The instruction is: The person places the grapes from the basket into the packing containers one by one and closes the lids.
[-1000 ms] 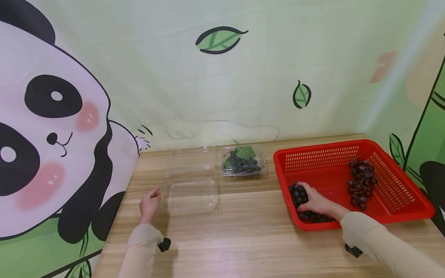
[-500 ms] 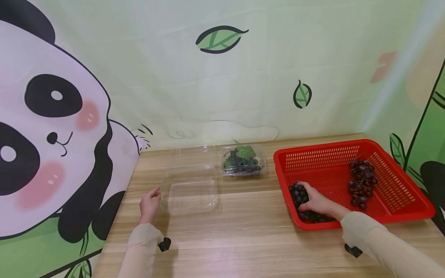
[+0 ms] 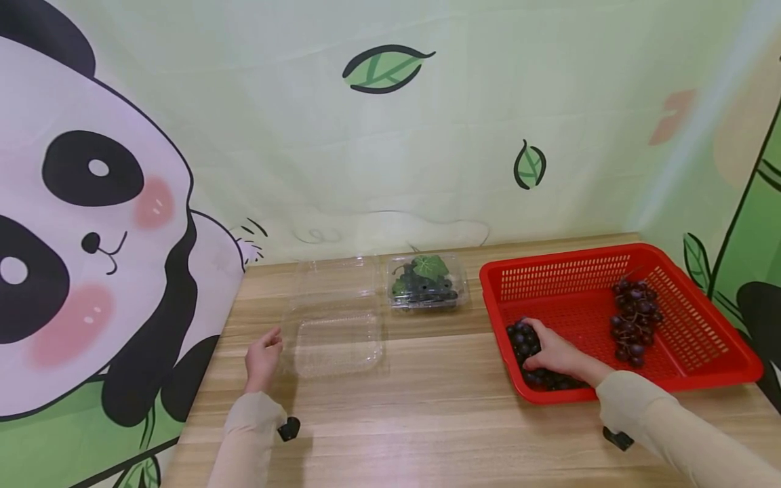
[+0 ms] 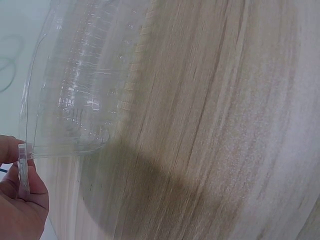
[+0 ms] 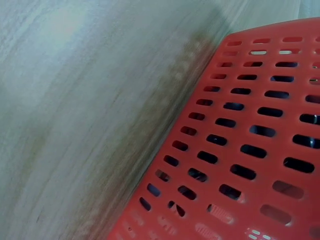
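A clear plastic clamshell box [image 3: 338, 342] lies with its lid raised on the wooden table. My left hand [image 3: 264, 356] is at the box's left side; in the left wrist view its fingers [image 4: 10, 149] and thumb pinch the edge of the clear plastic. On the right, my right hand [image 3: 555, 352] reaches into the red basket [image 3: 576, 263] and grips a bunch of dark grapes [image 3: 523, 340] by the near left corner. Its fingertips are partly hidden by the grapes. The right wrist view has only the basket's slotted outer wall [image 5: 240, 130] and table; that hand is hidden there.
A second bunch of purple grapes [image 3: 636, 322] lies in the basket's right half. A closed clear box of grapes with a green leaf [image 3: 426, 283] stands between the clamshell and the basket. Behind the table [image 3: 415, 413] hangs a printed panda backdrop [image 3: 451, 135].
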